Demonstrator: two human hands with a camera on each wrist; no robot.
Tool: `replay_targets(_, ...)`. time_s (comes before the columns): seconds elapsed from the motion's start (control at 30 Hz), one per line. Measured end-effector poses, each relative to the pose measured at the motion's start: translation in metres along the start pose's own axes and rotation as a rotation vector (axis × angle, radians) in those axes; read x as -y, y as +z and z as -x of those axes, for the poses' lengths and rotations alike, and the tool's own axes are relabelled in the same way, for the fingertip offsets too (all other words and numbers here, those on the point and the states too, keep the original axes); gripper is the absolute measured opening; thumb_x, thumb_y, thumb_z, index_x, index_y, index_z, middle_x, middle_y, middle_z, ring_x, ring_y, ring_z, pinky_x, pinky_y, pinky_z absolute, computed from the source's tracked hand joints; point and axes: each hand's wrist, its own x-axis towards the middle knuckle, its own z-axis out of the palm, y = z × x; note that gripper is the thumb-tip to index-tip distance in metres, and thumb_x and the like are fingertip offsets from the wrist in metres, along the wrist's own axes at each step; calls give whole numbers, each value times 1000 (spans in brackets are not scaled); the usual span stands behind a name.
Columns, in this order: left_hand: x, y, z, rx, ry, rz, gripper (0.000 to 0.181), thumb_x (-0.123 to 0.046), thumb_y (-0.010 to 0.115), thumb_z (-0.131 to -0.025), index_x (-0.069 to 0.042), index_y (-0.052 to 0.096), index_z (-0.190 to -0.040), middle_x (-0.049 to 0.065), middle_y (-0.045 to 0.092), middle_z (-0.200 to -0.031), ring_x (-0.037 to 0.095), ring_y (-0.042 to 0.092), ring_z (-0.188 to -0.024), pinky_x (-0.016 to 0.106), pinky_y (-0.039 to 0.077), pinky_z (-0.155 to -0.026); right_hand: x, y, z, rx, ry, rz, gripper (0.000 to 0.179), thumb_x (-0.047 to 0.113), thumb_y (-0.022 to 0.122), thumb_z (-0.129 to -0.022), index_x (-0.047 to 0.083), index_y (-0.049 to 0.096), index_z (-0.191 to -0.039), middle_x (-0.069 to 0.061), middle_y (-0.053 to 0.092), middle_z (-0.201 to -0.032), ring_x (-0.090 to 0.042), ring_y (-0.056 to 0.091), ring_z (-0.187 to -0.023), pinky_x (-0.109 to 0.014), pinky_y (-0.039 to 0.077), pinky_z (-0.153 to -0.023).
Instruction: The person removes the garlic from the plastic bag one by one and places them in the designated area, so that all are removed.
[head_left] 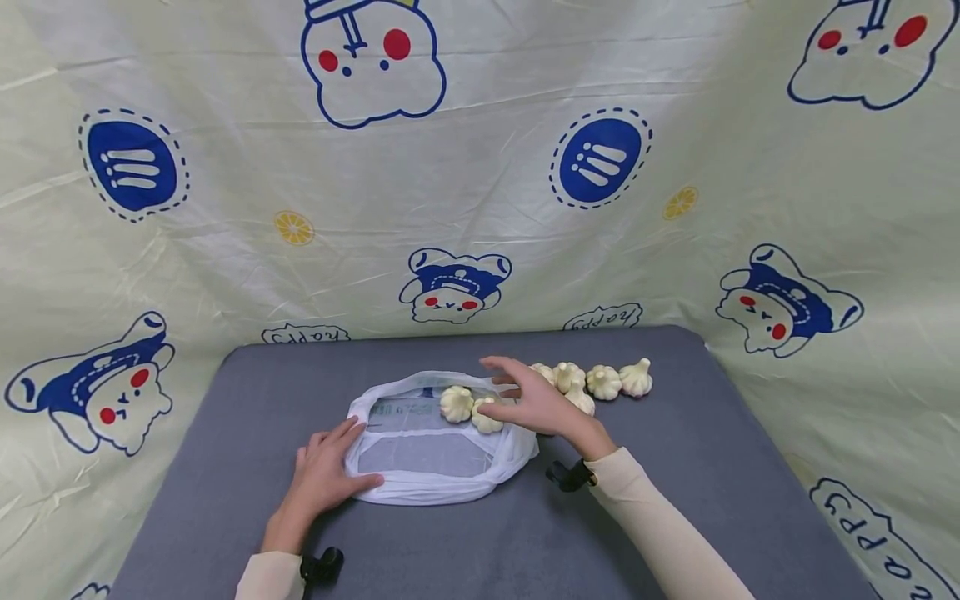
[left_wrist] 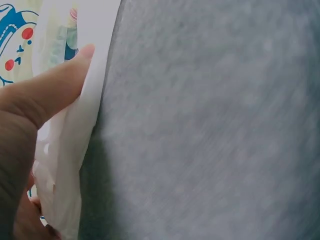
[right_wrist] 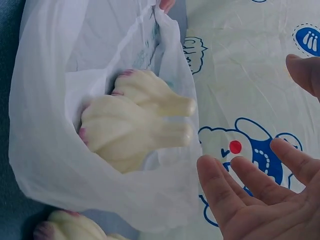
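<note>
A white plastic bag (head_left: 427, 492) lies on the table with its mouth spread wide. My left hand (head_left: 322, 475) holds its left end, the thumb (left_wrist: 65, 82) over the rim and the fingers along the outer side, partly hidden in the left wrist view. Two garlic bulbs (right_wrist: 120, 130) sit inside the bag at its right, stems showing. Over the bag's right rim is my right hand (head_left: 536, 400), its fingers spread and nothing held. Beyond this hand stand several more garlic bulbs (head_left: 603, 382), some of them partly covered by it.
The grey table (head_left: 285, 375) reaches back to a patterned curtain (head_left: 480, 183) with blue cartoon figures. One loose garlic bulb (right_wrist: 70, 227) shows just outside the bag in the right wrist view. Both wrists wear black camera straps.
</note>
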Motion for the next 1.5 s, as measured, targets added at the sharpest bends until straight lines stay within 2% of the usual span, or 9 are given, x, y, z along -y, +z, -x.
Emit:
replay_targets(0.23, 6, 12, 1, -64, 66, 196, 84, -34, 92, -75, -7, 57, -146, 19, 43, -160, 44, 43, -132, 63, 38, -105, -6, 7, -8, 28, 20, -5, 73, 36, 75, -94, 11, 43, -155, -16, 46, -158, -39, 52, -139, -52, 46, -112)
replay_targets(0.4, 12, 16, 4, -106, 98, 275, 84, -28, 93, -72, -5, 58, -145, 22, 45, -157, 47, 43, -134, 67, 39, -106, -10, 12, -12, 45, 40, 12, 67, 31, 74, -95, 14, 45, -153, -19, 52, -151, -38, 55, -135, -52, 49, -109)
replay_targets(0.6, 13, 13, 5, -85, 90, 327, 86, -27, 93, -73, -6, 56, -147, 22, 45, -158, 48, 42, -138, 67, 37, -109, -11, 15, -18, 80, 37, 63, 68, 31, 74, -95, 10, 45, -153, -19, 57, -146, -39, 58, -131, -53, 50, -108)
replay_targets(0.87, 12, 6, 4, -51, 86, 322, 86, -25, 93, -73, -2, 55, -147, 21, 45, -158, 49, 39, -145, 68, 34, -113, -5, 18, -26, 124, 44, 132, 63, 34, 74, -94, 9, 53, -148, -14, 63, -141, -36, 62, -127, -51, 54, -103)
replay_targets(1.0, 13, 6, 4, -27, 65, 322, 86, -25, 93, -73, -3, 55, -147, 19, 45, -159, 49, 38, -145, 67, 35, -114, -3, 22, -31, 142, 32, 208, 58, 32, 73, -95, 8, 56, -145, -14, 65, -138, -33, 65, -124, -47, 56, -100)
replay_targets(1.13, 13, 5, 4, -9, 50, 306, 87, -27, 94, -73, -3, 55, -148, 19, 45, -160, 48, 38, -145, 67, 35, -114, 2, 26, -36, 163, 15, 286, 53, 27, 73, -96, 5, 58, -142, -15, 68, -133, -30, 68, -118, -45, 57, -98)
replay_targets(1.33, 15, 3, 4, -4, 49, 291, 88, -28, 94, -72, -4, 55, -148, 18, 45, -159, 47, 39, -146, 66, 35, -114, 13, 34, -43, 190, -26, 405, 43, 15, 73, -96, 4, 62, -137, -15, 70, -127, -29, 67, -117, -43, 56, -98)
replay_targets(1.5, 16, 2, 3, 18, 36, 303, 88, -29, 93, -73, -6, 54, -149, 17, 44, -160, 46, 37, -148, 66, 34, -116, 18, 36, -49, 218, -56, 431, 40, 6, 74, -94, 3, 63, -133, -15, 71, -124, -28, 68, -115, -41, 57, -97)
